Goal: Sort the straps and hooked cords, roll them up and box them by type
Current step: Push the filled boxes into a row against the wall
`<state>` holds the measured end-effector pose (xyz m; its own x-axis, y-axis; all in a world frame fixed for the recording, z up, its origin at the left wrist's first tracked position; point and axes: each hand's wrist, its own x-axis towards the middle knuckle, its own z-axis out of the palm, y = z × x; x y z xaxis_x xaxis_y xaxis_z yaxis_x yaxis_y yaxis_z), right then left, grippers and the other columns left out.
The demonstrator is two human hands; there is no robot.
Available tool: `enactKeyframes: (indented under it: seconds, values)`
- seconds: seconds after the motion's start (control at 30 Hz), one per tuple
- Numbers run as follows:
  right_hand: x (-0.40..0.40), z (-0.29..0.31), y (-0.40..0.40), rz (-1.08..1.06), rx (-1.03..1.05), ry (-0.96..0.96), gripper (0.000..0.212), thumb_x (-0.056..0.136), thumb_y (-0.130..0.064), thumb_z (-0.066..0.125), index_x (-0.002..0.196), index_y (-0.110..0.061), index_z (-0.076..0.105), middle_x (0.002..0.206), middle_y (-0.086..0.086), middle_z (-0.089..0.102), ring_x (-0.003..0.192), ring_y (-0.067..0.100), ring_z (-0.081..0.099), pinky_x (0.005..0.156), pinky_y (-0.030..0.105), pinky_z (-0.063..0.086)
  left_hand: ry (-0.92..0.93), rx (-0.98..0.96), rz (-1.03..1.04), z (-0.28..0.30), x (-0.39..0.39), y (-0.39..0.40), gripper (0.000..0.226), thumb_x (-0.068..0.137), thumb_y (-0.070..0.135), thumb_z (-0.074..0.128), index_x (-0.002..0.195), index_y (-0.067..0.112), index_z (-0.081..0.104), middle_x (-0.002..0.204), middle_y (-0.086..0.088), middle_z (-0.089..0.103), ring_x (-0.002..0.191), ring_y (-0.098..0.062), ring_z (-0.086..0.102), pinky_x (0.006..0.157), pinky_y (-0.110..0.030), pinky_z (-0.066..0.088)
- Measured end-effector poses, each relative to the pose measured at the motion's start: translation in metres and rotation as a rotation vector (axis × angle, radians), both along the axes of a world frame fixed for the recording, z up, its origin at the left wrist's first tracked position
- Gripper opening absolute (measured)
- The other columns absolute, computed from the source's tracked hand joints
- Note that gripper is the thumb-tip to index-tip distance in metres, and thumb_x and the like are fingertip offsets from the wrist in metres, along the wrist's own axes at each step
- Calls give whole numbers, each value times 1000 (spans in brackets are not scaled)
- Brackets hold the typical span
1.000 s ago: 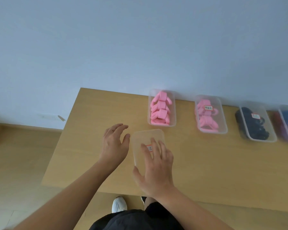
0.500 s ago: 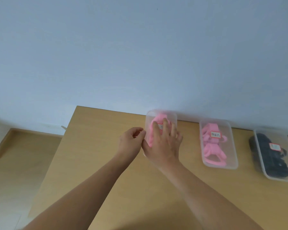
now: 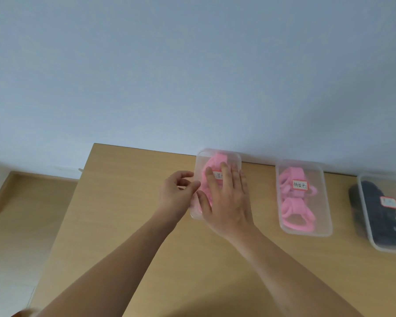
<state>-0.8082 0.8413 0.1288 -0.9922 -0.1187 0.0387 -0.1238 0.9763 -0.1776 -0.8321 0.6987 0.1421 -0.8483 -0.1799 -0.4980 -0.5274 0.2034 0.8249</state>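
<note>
At frame centre, the right hand (image 3: 226, 202) presses flat, fingers spread, on the lidded pink-strap box (image 3: 217, 156). Left hand (image 3: 177, 194) pinches its left edge

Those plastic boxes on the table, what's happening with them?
A person is closing up a clear box of pink rolled straps at the back of the wooden table. The right hand lies flat on its lid, and the left hand has its fingers at the box's left edge. To the right stand a lidded box of pink cords and a lidded box of black ones, each labelled.
</note>
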Motion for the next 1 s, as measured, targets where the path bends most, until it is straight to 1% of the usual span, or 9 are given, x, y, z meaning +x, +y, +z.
enactKeyframes:
  seconds: [0.1, 0.23, 0.3, 0.4, 0.53, 0.67, 0.77, 0.87, 1.0]
  values:
    - [5, -1, 2, 16, -18, 39, 55, 99, -41, 35, 143, -13, 53, 151, 23, 42, 139, 46, 38, 118, 58, 26, 168, -175, -72, -4, 12, 5, 50, 92, 14, 72, 138, 27, 56, 123, 8, 61, 96, -12, 65, 79, -16, 51]
    - [9, -6, 11, 41, -101, 172, 45, 99, -30, 39, 133, -10, 62, 143, 16, 55, 134, 39, 49, 112, 51, 37, 501, -446, -356, -20, 20, 10, 54, 99, 15, 48, 153, 10, 43, 164, -9, 32, 141, -26, 47, 103, -26, 43]
    - [0, -2, 16, 31, -122, 244, 37, 97, -24, 44, 121, -7, 67, 130, 11, 64, 122, 35, 58, 100, 45, 43, 591, -524, -481, -29, 15, 11, 58, 98, 22, 36, 154, 9, 41, 167, -4, 22, 147, -28, 40, 105, -35, 46]
    - [-11, 0, 21, 32, -122, 255, 30, 95, -23, 48, 113, -7, 65, 119, 9, 63, 109, 32, 60, 85, 44, 48, 587, -539, -534, -31, 8, 10, 66, 93, 22, 22, 157, 17, 36, 166, 15, 13, 155, -14, 24, 113, -31, 40]
    - [-13, -9, 22, -11, -119, 216, 39, 99, -29, 45, 124, -8, 63, 138, 17, 57, 129, 37, 51, 100, 47, 46, 568, -547, -552, -28, 4, 4, 67, 94, 28, 17, 158, 22, 36, 167, 13, 16, 157, -14, 18, 118, -23, 26]
    - [-18, -13, 23, -10, -193, 167, 39, 99, -28, 47, 128, -7, 61, 145, 20, 51, 141, 38, 41, 110, 50, 40, 540, -503, -570, -30, -1, 2, 61, 100, 32, 18, 159, 25, 34, 168, 13, 17, 157, -11, 16, 123, -18, 16]
    - [-21, -15, 24, -2, -223, 143, 39, 100, -29, 46, 130, -6, 59, 147, 21, 49, 144, 37, 37, 114, 49, 36, 526, -462, -558, -29, -3, 4, 54, 107, 40, 28, 159, 26, 33, 166, 21, 11, 155, -4, 15, 125, -26, 22]
    - [-20, -15, 23, -9, -229, 148, 39, 100, -28, 47, 130, -5, 58, 147, 22, 49, 144, 37, 37, 116, 49, 36, 553, -471, -562, -31, -2, 5, 55, 107, 40, 32, 158, 21, 35, 165, 18, 12, 154, -5, 19, 123, -37, 29]
    - [-17, -15, 20, -20, -230, 136, 43, 101, -29, 41, 131, -4, 58, 148, 23, 47, 144, 38, 37, 116, 49, 36, 514, -516, -593, -32, 0, 4, 61, 104, 53, 25, 160, 30, 29, 166, 24, 5, 154, -6, 20, 122, -35, 31]
